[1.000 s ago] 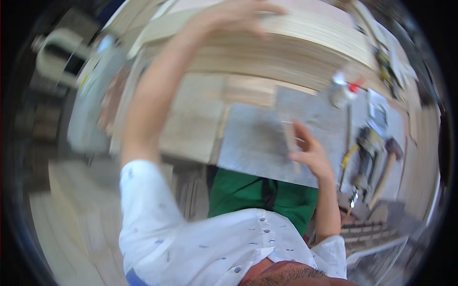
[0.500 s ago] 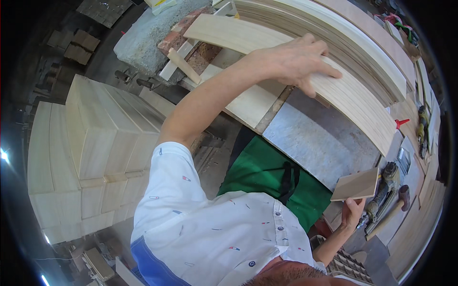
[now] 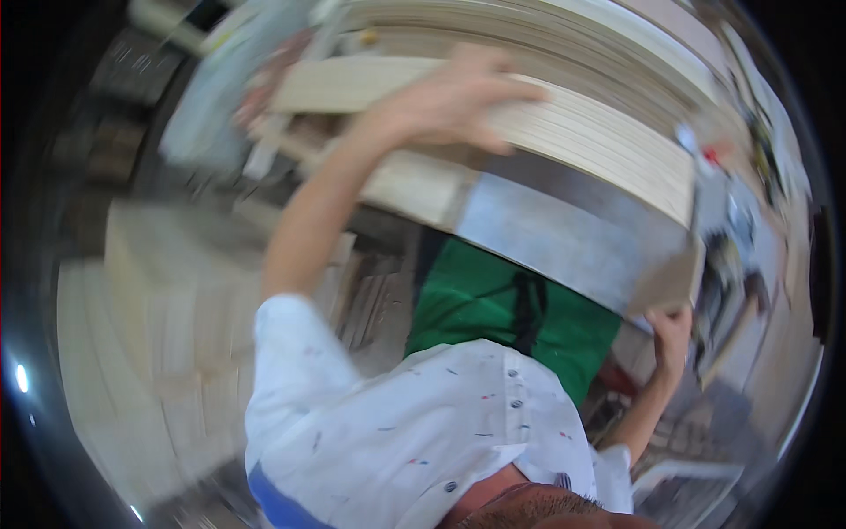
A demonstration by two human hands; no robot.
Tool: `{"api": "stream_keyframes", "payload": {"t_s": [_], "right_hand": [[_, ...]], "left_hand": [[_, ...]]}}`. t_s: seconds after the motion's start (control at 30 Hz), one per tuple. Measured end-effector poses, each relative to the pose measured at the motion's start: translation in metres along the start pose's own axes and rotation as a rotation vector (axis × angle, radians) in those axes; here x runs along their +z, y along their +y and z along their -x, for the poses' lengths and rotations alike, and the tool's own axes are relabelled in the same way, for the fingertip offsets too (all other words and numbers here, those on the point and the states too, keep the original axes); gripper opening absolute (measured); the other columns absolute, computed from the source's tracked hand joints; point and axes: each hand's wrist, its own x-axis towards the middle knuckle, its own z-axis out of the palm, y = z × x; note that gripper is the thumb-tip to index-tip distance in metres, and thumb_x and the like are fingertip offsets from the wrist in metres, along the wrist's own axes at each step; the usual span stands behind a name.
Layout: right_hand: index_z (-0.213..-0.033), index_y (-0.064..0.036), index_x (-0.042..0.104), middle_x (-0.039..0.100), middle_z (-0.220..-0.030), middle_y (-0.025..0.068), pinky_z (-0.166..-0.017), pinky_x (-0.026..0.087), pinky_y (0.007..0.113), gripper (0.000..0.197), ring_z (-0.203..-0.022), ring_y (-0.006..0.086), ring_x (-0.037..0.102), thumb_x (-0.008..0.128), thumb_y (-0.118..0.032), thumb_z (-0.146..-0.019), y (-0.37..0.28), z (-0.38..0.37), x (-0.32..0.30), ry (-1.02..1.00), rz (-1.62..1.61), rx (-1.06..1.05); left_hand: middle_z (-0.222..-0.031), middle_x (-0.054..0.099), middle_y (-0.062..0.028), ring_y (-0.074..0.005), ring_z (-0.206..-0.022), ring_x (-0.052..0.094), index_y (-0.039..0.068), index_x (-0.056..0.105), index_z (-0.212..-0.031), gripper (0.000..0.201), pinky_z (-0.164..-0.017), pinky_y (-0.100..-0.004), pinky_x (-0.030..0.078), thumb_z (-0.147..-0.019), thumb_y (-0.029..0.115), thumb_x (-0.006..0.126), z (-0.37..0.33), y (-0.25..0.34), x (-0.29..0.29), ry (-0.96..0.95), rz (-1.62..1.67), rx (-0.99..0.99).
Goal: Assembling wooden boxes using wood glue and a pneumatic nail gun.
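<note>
A long, slightly curved pale wooden board [image 3: 599, 141] lies across the far side of the bench. My left hand [image 3: 476, 97] reaches over the board's middle, thumb at its near edge and fingers across its top, blurred by motion. Low on the right, my right hand [image 3: 672, 333] pinches a small flat wooden piece [image 3: 667, 280] by its near edge. That piece is tilted up at the right corner of a grey metal plate [image 3: 546, 225], close to the long board's right end. Its far edge is smeared, so I cannot tell whether it touches the board.
Behind the board lies a stack of long wooden strips [image 3: 423, 40]. A pale board [image 3: 414, 189] adjoins the plate's left side. Stacked wooden blocks [image 3: 176, 326] stand at left. A hammer [image 3: 736, 331] and other tools lie at right. My green apron [image 3: 493, 291] is against the bench edge.
The whole view has turned and blurred, shifting the bench leftward. My left hand sits slightly further left along the board. My right hand still holds the small piece near the plate's right corner.
</note>
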Motion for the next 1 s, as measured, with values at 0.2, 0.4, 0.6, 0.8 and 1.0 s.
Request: {"api": "stream_keyframes", "payload": {"t_s": [0.2, 0.4, 0.6, 0.8, 1.0], "right_hand": [[-0.15, -0.0111, 0.018, 0.032, -0.148, 0.0135, -0.107, 0.034, 0.04, 0.099, -0.137, 0.0253, 0.031, 0.07, -0.004, -0.066, -0.042, -0.049, 0.038, -0.178, 0.121, -0.135], [-0.149, -0.0128, 0.02, 0.028, -0.149, 0.0106, -0.108, 0.035, 0.043, 0.097, -0.139, 0.0269, 0.028, 0.068, -0.006, -0.065, -0.031, -0.076, 0.033, -0.256, 0.081, -0.251], [-0.15, -0.0125, 0.017, 0.031, -0.149, 0.0115, -0.11, 0.032, 0.042, 0.099, -0.137, 0.0255, 0.032, 0.065, -0.006, -0.064, -0.017, -0.101, 0.052, -0.25, 0.191, -0.413], [-0.15, -0.0121, 0.018, 0.03, -0.148, 0.0106, -0.111, 0.032, 0.042, 0.095, -0.138, 0.0257, 0.03, 0.063, -0.006, -0.066, -0.015, -0.108, 0.057, -0.242, 0.163, -0.438], [-0.15, -0.0124, 0.018, 0.033, -0.145, 0.0133, -0.111, 0.032, 0.042, 0.096, -0.135, 0.0278, 0.034, 0.064, -0.008, -0.065, -0.015, -0.114, 0.063, -0.214, 0.22, -0.451]], "left_hand": [[-0.127, 0.047, -0.0135, -0.0319, -0.121, 0.042, 0.017, 0.054, -0.132, 0.079, -0.103, -0.039, 0.036, -0.056, 0.013, 0.078, 0.013, 0.013, -0.017, -0.077, -0.026, -0.154], [-0.125, 0.047, -0.0092, -0.028, -0.118, 0.044, 0.018, 0.055, -0.131, 0.083, -0.103, -0.0379, 0.037, -0.052, 0.009, 0.078, -0.003, 0.027, -0.011, -0.1, 0.067, -0.172], [-0.127, 0.047, -0.008, -0.0264, -0.119, 0.043, 0.017, 0.054, -0.132, 0.085, -0.104, -0.0375, 0.036, -0.05, 0.01, 0.078, -0.002, 0.032, -0.013, -0.132, 0.044, -0.212], [-0.127, 0.047, -0.0076, -0.0261, -0.121, 0.042, 0.017, 0.054, -0.132, 0.085, -0.105, -0.0389, 0.036, -0.05, 0.011, 0.077, -0.001, 0.028, -0.011, -0.153, 0.011, -0.222], [-0.128, 0.047, -0.0069, -0.0249, -0.123, 0.041, 0.019, 0.054, -0.132, 0.085, -0.106, -0.0402, 0.036, -0.05, 0.012, 0.077, -0.003, 0.026, -0.009, -0.156, 0.023, -0.232]]}}
